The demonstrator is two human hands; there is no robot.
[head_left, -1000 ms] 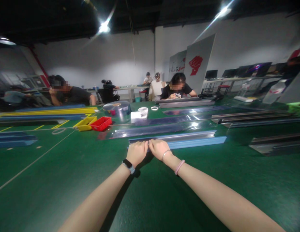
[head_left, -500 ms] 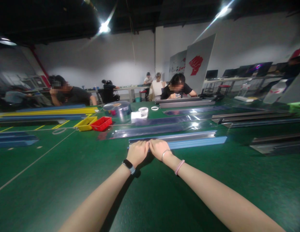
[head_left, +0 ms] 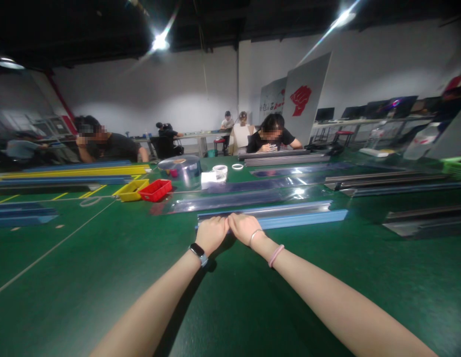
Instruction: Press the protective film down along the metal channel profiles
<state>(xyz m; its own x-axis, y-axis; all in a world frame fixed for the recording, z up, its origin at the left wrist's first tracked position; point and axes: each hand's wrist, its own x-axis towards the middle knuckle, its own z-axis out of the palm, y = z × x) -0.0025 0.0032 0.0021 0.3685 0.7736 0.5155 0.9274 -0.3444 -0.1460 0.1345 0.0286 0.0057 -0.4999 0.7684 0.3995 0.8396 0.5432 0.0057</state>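
Note:
A long blue channel-shaped profile (head_left: 305, 218) with a shiny groove lies across the green table in front of me. My left hand (head_left: 212, 232) has its fingers curled over the near edge of the profile toward its left end. Right beside it, my right hand (head_left: 246, 228) grips the same edge, and the two hands touch at the thumbs. Both sets of fingertips are hidden behind the edge. Just beyond the profile lies a strip of clear glossy film (head_left: 230, 202), with more strips behind it.
Red (head_left: 156, 190) and yellow (head_left: 132, 190) bins stand left of the film, near a large film roll (head_left: 189, 173) and white tape rolls (head_left: 220, 172). Dark profiles (head_left: 394, 181) lie right; yellow and blue profiles (head_left: 74, 171) lie left. A person (head_left: 273, 136) sits across the table.
Almost nothing differs. Both hands keep their place on the blue profile, and the whole view has shifted very slightly.

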